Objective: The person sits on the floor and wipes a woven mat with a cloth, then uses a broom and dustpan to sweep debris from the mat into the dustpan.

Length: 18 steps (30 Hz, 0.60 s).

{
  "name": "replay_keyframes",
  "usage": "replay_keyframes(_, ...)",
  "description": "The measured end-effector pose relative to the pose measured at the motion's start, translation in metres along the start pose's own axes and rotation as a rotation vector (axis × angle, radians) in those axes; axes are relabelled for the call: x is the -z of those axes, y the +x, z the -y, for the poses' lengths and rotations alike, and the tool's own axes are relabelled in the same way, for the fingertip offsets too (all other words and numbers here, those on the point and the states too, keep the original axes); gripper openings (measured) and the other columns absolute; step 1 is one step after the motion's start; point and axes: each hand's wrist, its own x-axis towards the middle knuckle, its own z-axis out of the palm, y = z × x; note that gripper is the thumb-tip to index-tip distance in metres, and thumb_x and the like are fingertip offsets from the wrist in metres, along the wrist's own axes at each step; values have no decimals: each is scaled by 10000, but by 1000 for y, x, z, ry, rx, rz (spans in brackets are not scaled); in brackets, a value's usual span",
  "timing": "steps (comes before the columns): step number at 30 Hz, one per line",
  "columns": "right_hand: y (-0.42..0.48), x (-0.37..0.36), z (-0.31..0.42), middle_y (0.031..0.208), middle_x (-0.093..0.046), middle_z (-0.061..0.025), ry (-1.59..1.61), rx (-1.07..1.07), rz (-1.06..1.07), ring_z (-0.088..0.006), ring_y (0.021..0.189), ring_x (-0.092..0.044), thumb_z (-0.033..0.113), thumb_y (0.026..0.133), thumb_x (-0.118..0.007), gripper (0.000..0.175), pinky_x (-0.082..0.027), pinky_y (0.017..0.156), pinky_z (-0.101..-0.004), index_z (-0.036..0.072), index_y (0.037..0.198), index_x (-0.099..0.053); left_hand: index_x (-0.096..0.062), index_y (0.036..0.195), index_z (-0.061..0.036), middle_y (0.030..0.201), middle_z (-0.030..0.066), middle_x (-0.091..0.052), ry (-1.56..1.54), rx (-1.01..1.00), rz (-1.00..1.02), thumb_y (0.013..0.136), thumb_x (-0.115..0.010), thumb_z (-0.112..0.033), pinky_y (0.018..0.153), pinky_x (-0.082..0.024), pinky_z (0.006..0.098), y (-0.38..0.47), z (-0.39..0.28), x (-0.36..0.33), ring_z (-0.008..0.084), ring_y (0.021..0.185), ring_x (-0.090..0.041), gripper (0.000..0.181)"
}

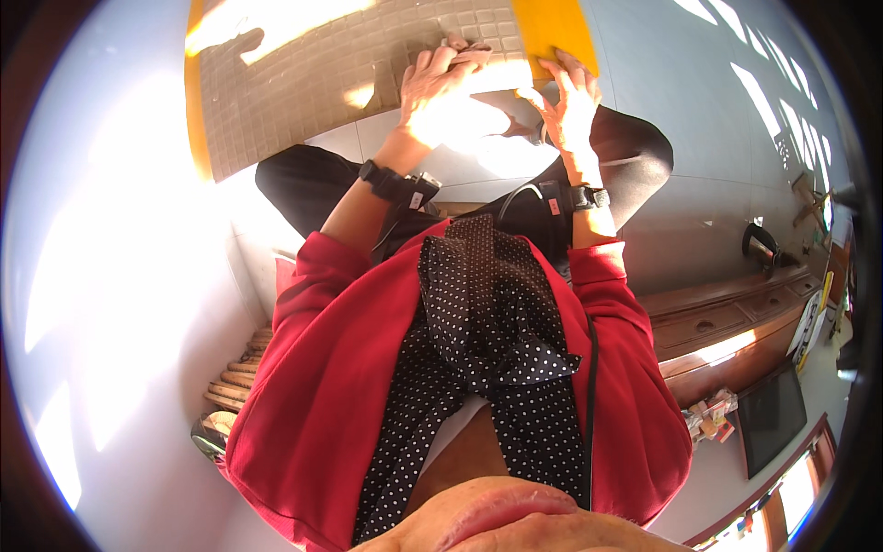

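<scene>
A flat beige panel (310,90) with a raised grid texture and yellow borders lies across the top of the view. On its near right part, my left hand (434,83) presses a crumpled brownish-pink cloth (472,54) against the surface. Strong sunlight washes out part of that hand and the panel beside it. My right hand (569,103) grips the near corner of the right yellow border (555,34), fingers over the top and thumb by the near edge. Both wrists wear black straps, with small dark devices near them.
Pale floor tiles (697,124) extend to the right, striped with sunlight. A brown wooden cabinet with drawers (717,317) stands at the right, near a dark screen (771,421). Wooden slats (234,379) show at the lower left. My bent knees (631,148) flank the panel's near edge.
</scene>
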Motion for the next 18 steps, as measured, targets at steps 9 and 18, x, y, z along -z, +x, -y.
replay_keyframes(9, -3, -1, -1, 1313, -615, -65, -64, -9, -4, -289, 1166, -577, 373, 708, -865, 537, -427, 999, -428, 142, 1159, -687, -691, 1175, -202, 1233, 30, -564, -50, -200, 3, 748, -709, -253, 968, -428, 413, 6, -35, -31, 251, 1138, -524, 430)
replay_keyframes(18, -2, -1, -1, 1319, -611, -66, -60, 7, -28, -294, 1182, -568, 412, 733, -848, 546, -419, 1006, -430, 137, 1172, -679, -640, 1287, -256, 1092, 11, -573, 124, -144, -32, 699, -744, -358, 871, -484, 402, -16, 13, 2, 242, 1021, -562, 606)
